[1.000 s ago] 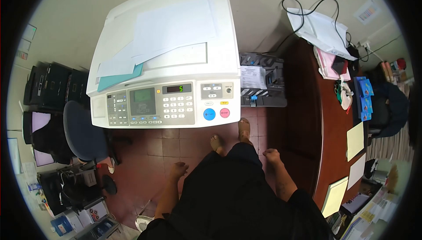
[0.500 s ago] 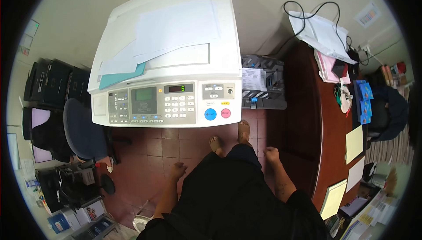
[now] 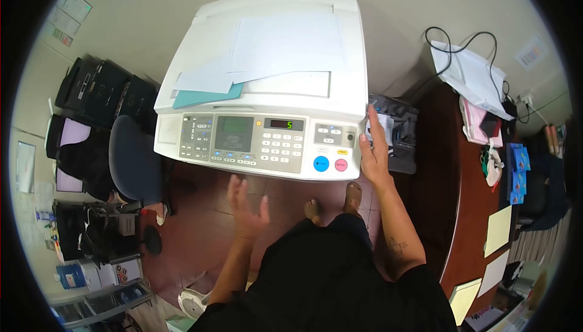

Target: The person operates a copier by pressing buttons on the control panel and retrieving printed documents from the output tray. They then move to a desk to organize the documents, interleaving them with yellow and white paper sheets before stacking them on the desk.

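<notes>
My right hand [image 3: 375, 150] lies against the right edge of the white copier [image 3: 273, 104], fingers stretched and holding nothing. Beside it on the panel are a blue button [image 3: 321, 163] and a pink button [image 3: 341, 165]. In the air just below the copier's front edge is my left hand [image 3: 247, 210], empty, its fingers apart. White sheets [image 3: 285, 43] and a teal folder or sheet [image 3: 206, 96] rest on the copier lid. A green 5 glows on the display [image 3: 286, 125].
A brown desk [image 3: 452, 222] with papers and blue packets [image 3: 518, 171] stands at the right. At the left are a blue-grey chair [image 3: 135, 159], a seated person in dark clothing [image 3: 85, 165] and black machines [image 3: 97, 92]. A white fan [image 3: 193, 301] is on the floor.
Both hands have risen toward the copier. My right hand has come to its right side, and my left hand has opened below its front edge. The view has shifted, so the copier appears farther right.
</notes>
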Tool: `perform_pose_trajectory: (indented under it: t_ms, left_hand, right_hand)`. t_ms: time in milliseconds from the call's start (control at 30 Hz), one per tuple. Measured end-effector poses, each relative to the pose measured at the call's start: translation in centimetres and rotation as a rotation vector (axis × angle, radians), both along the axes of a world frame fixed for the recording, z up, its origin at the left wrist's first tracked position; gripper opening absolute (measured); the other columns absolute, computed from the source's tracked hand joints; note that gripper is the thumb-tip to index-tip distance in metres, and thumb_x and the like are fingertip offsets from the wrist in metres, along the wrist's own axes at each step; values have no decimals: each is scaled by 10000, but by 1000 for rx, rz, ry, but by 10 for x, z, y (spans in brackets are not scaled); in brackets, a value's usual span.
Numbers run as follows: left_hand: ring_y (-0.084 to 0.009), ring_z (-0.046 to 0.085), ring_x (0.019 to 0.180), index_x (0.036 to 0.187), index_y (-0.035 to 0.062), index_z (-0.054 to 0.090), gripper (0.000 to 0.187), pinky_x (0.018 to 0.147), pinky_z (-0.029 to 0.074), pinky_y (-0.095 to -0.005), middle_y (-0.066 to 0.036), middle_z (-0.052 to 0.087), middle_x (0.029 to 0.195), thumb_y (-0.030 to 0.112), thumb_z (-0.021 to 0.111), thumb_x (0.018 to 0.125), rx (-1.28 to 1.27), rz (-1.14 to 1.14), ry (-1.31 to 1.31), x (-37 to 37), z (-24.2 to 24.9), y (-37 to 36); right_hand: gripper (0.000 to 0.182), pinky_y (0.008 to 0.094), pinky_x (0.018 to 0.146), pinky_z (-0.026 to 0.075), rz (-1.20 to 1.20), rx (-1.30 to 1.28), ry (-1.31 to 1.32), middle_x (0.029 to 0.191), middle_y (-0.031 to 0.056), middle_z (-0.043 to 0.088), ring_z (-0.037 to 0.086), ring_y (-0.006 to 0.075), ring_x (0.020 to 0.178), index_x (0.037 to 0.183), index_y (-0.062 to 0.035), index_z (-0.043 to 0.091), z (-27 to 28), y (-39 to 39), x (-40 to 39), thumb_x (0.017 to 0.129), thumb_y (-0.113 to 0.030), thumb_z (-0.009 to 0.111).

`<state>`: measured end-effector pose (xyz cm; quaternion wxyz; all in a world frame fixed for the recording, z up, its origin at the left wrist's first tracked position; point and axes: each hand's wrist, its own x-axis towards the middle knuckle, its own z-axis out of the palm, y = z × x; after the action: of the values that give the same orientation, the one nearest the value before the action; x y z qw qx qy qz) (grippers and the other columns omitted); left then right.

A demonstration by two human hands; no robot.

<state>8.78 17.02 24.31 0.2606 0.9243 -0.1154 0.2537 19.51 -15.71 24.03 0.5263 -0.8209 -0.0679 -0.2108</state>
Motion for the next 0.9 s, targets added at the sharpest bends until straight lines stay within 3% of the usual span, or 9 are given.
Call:
perform_pose_trajectory:
  t_ms: [100,200,400,500,600,700,900]
  left_hand:
    - [-377,533,1223,1392,-54,400,674,978,484,-437,-268,354,1479,85,715,812,107,-174,2,-1,18,-25]
    - [-383,574,1188,1354,-82,458,619,948,509,-405,-292,399,1449,70,705,807,-152,-276,250,-7,7,-48]
    - [-404,592,1147,1394,-80,413,698,910,521,-387,-287,358,1485,79,716,786,-1,-308,316,-1,1,-67]
    - [-312,689,968,1421,-77,382,738,787,567,-350,-298,341,1496,48,715,775,53,-309,235,1,-5,-66]
    - [-306,691,966,1434,-71,368,753,770,570,-342,-288,331,1507,43,712,773,52,-295,250,0,-11,-65]
    - [-390,626,1090,1424,-44,399,720,817,554,-376,-231,362,1509,92,706,788,-18,-241,310,-3,-12,-68]
    - [-383,611,1142,1445,-37,376,733,778,581,-351,-268,337,1509,50,690,789,-91,-225,322,-3,-10,-77]
  right_hand:
    - [517,395,1172,225,9,55,-43,1541,208,335,311,336,1436,1486,-3,342,-15,5,8,1000,-163,419]
    - [497,385,1167,239,24,121,-32,1534,200,354,318,325,1435,1467,-14,389,-21,1,9,986,-125,443]
    - [486,377,1161,251,-18,82,-16,1524,182,382,341,309,1425,1445,-25,432,-18,-1,7,966,-87,480]
    - [481,380,1158,255,-8,198,-7,1511,185,401,356,308,1416,1439,-20,440,-28,1,9,965,-86,484]
    - [475,381,1157,257,-5,210,-22,1497,192,418,364,310,1411,1434,-15,445,-29,2,9,967,-93,482]
    - [472,381,1155,259,-3,219,-27,1490,200,425,365,313,1410,1429,-10,449,-28,2,9,966,-93,481]
    - [490,379,1148,272,-25,237,-15,1498,209,408,379,324,1398,1422,-48,474,-28,2,8,933,-65,480]
